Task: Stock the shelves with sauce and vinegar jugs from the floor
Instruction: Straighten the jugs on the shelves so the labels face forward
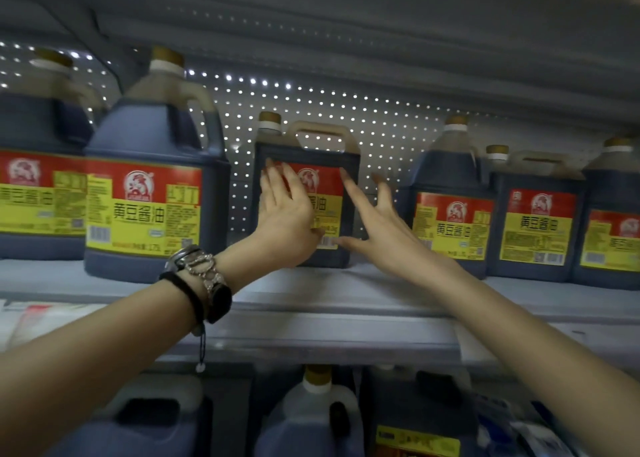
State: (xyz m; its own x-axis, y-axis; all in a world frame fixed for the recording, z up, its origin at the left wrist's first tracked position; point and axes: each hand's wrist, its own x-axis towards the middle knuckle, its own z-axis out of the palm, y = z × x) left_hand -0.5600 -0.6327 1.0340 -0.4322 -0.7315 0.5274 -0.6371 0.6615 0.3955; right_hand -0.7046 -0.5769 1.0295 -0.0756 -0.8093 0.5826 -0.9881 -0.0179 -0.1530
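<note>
Six jugs point(145, 138) of dark sauce stand on the upper shelf point(311, 304): two at the left, three at the right, and one alone between them. The middle jug point(313, 153) sits upright and farther back, close to the dotted back panel point(381, 124), its label facing out. Both of the person's hands reach to it. The left hand point(287, 214), with bracelets point(204, 276) on the wrist, lies flat on the label, fingers straight, grasping nothing. The right hand point(379, 221) is spread and relaxed at the jug's right edge; it may be just touching, but blur hides the contact. This jug looks placed and is being nudged into line. Gaps remain on either side of it, so there is room for more. Lower jugs point(311, 418) fill the shelf beneath. The floor is out of view, so how many are left cannot be told.
</note>
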